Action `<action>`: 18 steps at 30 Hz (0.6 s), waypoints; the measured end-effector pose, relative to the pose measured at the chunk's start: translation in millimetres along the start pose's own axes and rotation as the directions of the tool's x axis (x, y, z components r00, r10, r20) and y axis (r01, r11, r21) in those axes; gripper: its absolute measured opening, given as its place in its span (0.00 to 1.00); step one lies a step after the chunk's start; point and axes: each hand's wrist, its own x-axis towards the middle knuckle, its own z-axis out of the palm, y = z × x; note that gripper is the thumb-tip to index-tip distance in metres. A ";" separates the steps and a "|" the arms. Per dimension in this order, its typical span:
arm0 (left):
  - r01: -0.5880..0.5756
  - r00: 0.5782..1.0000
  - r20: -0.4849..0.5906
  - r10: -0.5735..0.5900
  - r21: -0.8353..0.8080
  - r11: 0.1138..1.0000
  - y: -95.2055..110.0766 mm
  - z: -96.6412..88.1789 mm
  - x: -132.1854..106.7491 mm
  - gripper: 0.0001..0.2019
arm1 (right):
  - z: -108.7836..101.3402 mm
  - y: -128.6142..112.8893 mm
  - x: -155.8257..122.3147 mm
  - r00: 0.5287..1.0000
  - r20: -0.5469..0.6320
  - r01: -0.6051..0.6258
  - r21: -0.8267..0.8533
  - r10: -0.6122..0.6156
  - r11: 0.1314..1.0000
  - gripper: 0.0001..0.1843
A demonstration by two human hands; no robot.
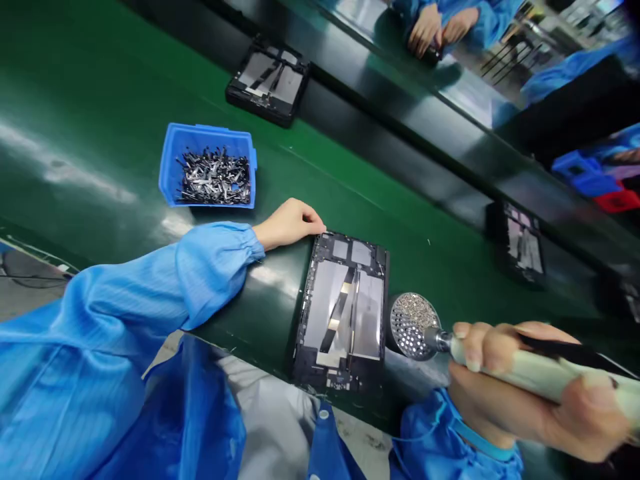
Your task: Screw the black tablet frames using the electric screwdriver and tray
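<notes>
An opened tablet (367, 293) with its inner parts bare lies on the green bench in front of me. My left hand (290, 223) is closed in a pinch at the tablet's top left corner, fingertips touching its edge. Wrapped around the pale handle of an electric screwdriver (530, 377) is my right hand (545, 400), slightly blurred. The screwdriver's metal tip points left, over the rim of a round perforated dish of small screws (414, 310) just right of the tablet. Whether a screw sits on the tip I cannot tell.
A blue bin (170, 163) heaped with small metal and black strips stands at the upper left. More opened tablets rest along the line, one at the back (273, 77) and another on the right (523, 243). Across the bench, a co-worker's hands (440, 30) hold a dark object.
</notes>
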 end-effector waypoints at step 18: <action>-0.183 0.983 0.014 0.183 0.123 0.975 -21.1 5.1 9.5 0.05 | 170.5 14.6 33.4 0.938 0.326 0.041 0.242 -0.120 0.970 0.15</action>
